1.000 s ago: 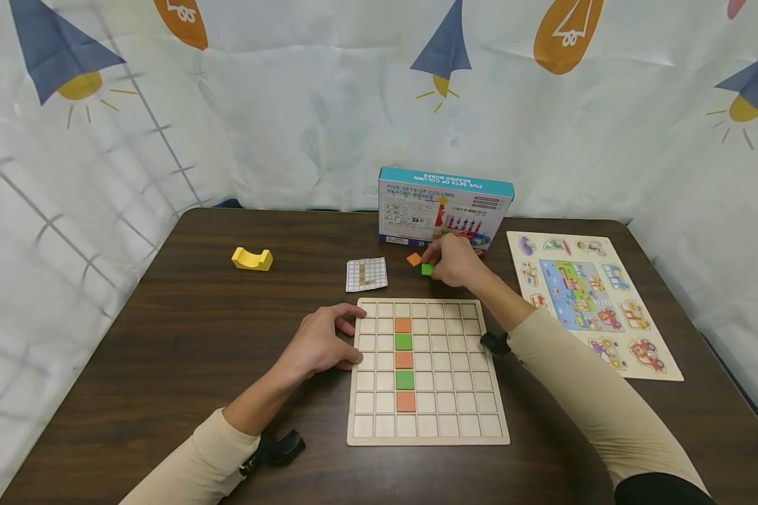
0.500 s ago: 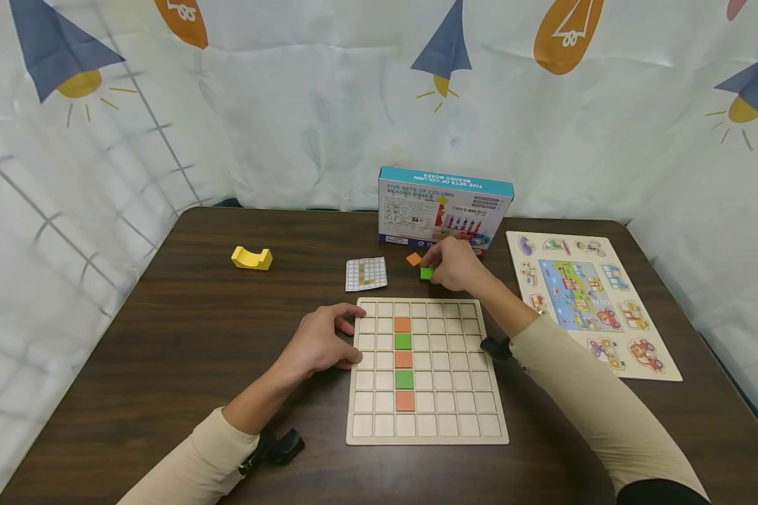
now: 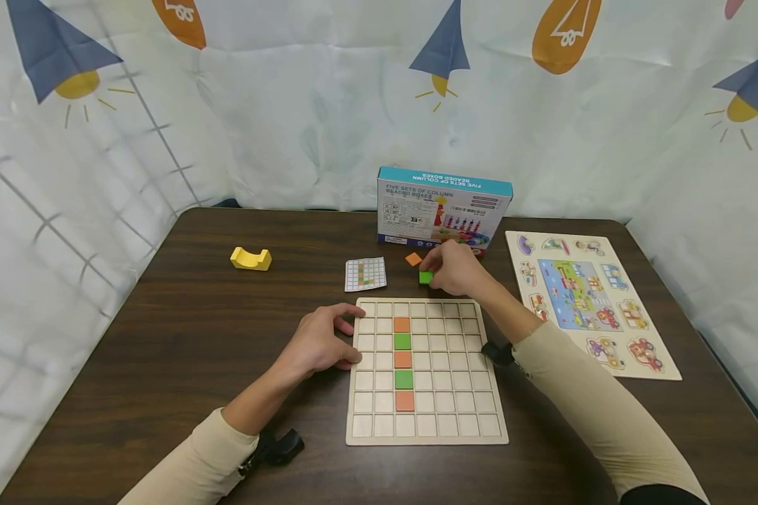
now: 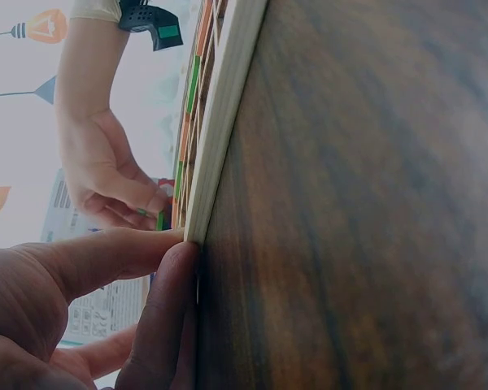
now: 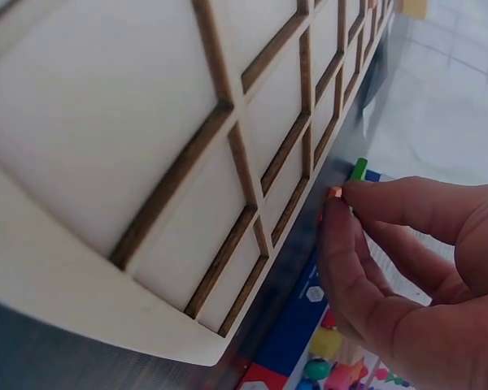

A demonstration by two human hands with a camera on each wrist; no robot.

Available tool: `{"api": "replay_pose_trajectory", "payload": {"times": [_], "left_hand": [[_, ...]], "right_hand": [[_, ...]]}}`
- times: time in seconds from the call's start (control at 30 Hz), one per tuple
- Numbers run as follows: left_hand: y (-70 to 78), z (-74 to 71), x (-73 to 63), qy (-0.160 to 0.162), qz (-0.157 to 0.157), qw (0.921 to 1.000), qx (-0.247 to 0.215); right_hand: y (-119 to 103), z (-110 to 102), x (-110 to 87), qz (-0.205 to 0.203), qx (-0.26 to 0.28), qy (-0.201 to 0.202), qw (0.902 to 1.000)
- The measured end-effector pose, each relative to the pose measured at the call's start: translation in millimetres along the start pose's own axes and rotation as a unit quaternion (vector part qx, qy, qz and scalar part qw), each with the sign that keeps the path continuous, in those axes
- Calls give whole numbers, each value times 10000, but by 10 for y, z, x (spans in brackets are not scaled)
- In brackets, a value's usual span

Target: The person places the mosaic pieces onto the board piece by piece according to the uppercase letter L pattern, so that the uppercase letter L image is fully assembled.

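My left hand holds the left edge of a wooden grid board, which lies flat on the table. In the left wrist view, the left thumb and fingers pinch that edge. One column of the board bears orange tiles and green tiles in turn. Beyond the board, my right hand has its fingertips at a green tile; a loose orange tile lies just left of them. The right wrist view shows an orange bit between thumb and fingertips, with green behind; the fingers partly hide it.
A small printed grid card lies beyond the board. Behind the right hand stands a toy box. A picture puzzle board lies under the right forearm's far side, and a yellow curved block is at the left.
My right hand and the green tile at its fingertips have shifted very slightly left. The left hand and the grid board stay in place.
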State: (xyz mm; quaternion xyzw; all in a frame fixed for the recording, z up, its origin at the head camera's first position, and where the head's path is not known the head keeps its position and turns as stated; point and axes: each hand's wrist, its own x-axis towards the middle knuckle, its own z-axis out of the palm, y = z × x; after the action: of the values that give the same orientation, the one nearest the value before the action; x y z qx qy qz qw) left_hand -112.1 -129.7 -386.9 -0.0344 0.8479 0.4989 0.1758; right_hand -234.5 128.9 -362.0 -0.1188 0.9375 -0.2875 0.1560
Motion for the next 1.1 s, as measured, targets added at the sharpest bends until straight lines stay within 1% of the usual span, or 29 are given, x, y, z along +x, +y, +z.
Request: {"api": "replay_pose_trajectory", "payload": {"times": [0.47, 0.7, 1.1], "left_hand": [[-4, -13, -8, -11, 29, 10000, -1], [-2, -16, -10, -20, 31, 10000, -14], [1, -11, -4, -15, 21, 10000, 53]], "right_hand": [[-45, 2, -145, -162, 317, -135, 9993], [-78, 37, -237, -370, 165, -140, 9991], [-146, 71, -450, -402, 117, -209, 9989]]}}
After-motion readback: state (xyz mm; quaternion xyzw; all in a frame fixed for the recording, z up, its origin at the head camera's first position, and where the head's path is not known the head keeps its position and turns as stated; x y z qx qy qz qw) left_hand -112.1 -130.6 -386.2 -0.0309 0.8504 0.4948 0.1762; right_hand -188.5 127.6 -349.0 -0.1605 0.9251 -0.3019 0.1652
